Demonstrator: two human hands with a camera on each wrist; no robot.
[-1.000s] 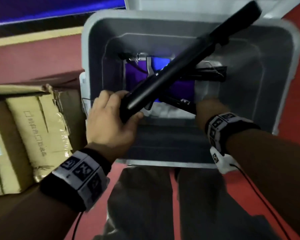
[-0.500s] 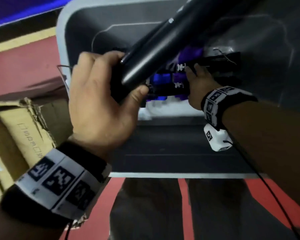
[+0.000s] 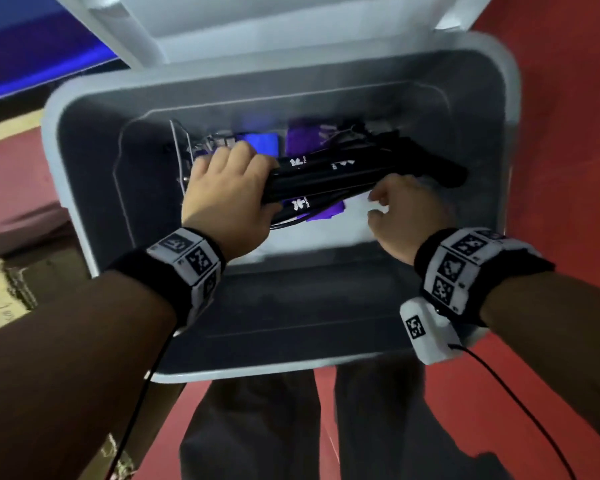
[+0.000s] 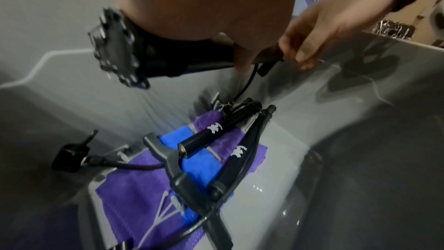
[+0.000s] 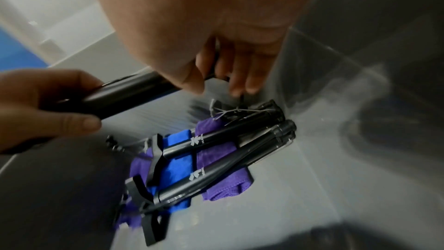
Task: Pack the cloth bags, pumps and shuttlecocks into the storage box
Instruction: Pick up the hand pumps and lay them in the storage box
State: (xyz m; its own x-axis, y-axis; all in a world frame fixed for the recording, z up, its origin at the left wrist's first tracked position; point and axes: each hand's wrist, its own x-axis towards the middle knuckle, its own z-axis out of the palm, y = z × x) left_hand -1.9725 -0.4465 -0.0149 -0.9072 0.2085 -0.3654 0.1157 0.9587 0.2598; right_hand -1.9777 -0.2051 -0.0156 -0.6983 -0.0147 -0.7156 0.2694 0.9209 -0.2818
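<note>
Gripping the barrel of a long black cylindrical pump (image 3: pixel 343 176), the left hand (image 3: pixel 227 199) is curling its fingers and thumb round the tube and holding it lengthwise inside the grey plastic storage box (image 3: pixel 482 140), above the box floor. Just right of it, the right hand (image 3: pixel 407 216) is bending its fingers toward that pump's far end, where a thin black hose (image 4: pixel 247 83) is hanging down; the right wrist view shows something thin and dark between the fingers (image 5: pixel 242 75), but whether they are pinching it cannot be told through the blur.

Lower down, on the pale box floor, two more black pumps with white logos (image 5: pixel 216 151) are lying side by side, their grey T-shaped handles (image 4: pixel 165 157) pointing left. They are resting on folded purple cloth bags (image 4: pixel 134 187) and a blue cloth bag (image 5: pixel 177 168), with white drawstrings (image 4: pixel 165 214) trailing from the purple ones.

Farther back, the white box lid (image 3: pixel 257 26) is standing open. Red flooring (image 3: pixel 568 98) is lying around the box, and a brown cardboard carton (image 3: pixel 0 299) is sitting at the left.
</note>
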